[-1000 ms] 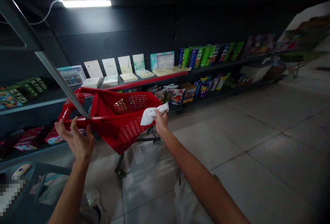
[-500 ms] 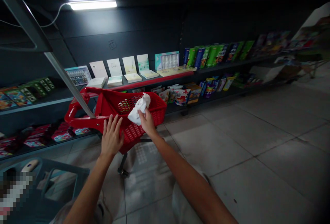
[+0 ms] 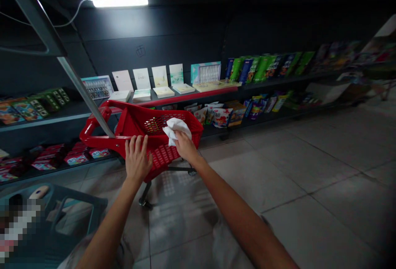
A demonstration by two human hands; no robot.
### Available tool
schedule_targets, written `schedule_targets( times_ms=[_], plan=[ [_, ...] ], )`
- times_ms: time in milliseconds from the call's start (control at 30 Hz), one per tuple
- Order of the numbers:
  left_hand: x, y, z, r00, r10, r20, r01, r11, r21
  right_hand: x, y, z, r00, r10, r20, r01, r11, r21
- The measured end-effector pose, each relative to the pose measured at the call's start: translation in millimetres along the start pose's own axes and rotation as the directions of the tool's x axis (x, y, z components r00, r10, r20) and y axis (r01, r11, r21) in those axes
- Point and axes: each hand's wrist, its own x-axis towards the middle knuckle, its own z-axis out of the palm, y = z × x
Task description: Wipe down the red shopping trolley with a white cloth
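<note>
A small red plastic shopping cart [image 3: 133, 125] with perforated basket walls stands in front of me. My left hand [image 3: 137, 159] lies against its near side, fingers stretched out over the rim and holding nothing. In my right hand [image 3: 185, 146] is a crumpled white cloth [image 3: 176, 128], gripped between thumb and fingers at the basket's near rim. Whether the cloth touches the rim, I cannot tell. A grey metal pole [image 3: 85, 95] slants down to the cart near its handle [image 3: 95, 122].
Behind the cart runs a dark shelf with books [image 3: 161, 80], green and blue boxes [image 3: 262, 67] and snack bags [image 3: 221, 115]. Red boxes [image 3: 77, 155] sit low on the left. A grey-blue plastic stool [image 3: 77, 203] stands at lower left on the tiled floor [image 3: 278, 170].
My right hand and the cloth have shifted a little to the right along the basket, and the cloth is bunched differently. My left hand stays against the cart's side.
</note>
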Motion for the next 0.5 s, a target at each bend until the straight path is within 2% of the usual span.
schedule_targets(
  times_ms=[133,200,267,300,367,433,500],
  plan=[
    [-3,-1,-0.5,1.0,0.023,-0.001,-0.023,1.0,0.008,-9,29,-16,0.998,0.067,-0.019,-0.068,0.997,-0.022],
    [-5,0,-1.1,1.0,0.023,-0.009,-0.023,1.0,0.013,-14,48,-21,0.991,0.088,-0.1,-0.087,0.996,0.005],
    [-7,-1,-1.7,1.0,0.021,-0.019,-0.02,1.0,0.013,-19,69,-22,0.958,0.155,-0.24,-0.144,0.987,0.063],
    [-7,-1,-2.0,1.0,0.022,-0.021,-0.021,1.0,0.01,-21,78,-20,0.925,0.221,-0.31,-0.197,0.975,0.105],
    [-9,-1,-2.4,0.999,0.023,-0.021,-0.023,1.0,0.003,-26,91,-10,0.824,0.416,-0.384,-0.357,0.908,0.217],
    [-9,-1,-2.6,1.0,0.016,-0.02,-0.016,1.0,-0.003,-31,98,6,0.711,0.616,-0.339,-0.524,0.786,0.328],
    [-9,0,-2.5,1.0,-0.002,-0.02,0.001,1.0,-0.014,-36,99,25,0.643,0.719,-0.264,-0.616,0.69,0.38]
  ],
)
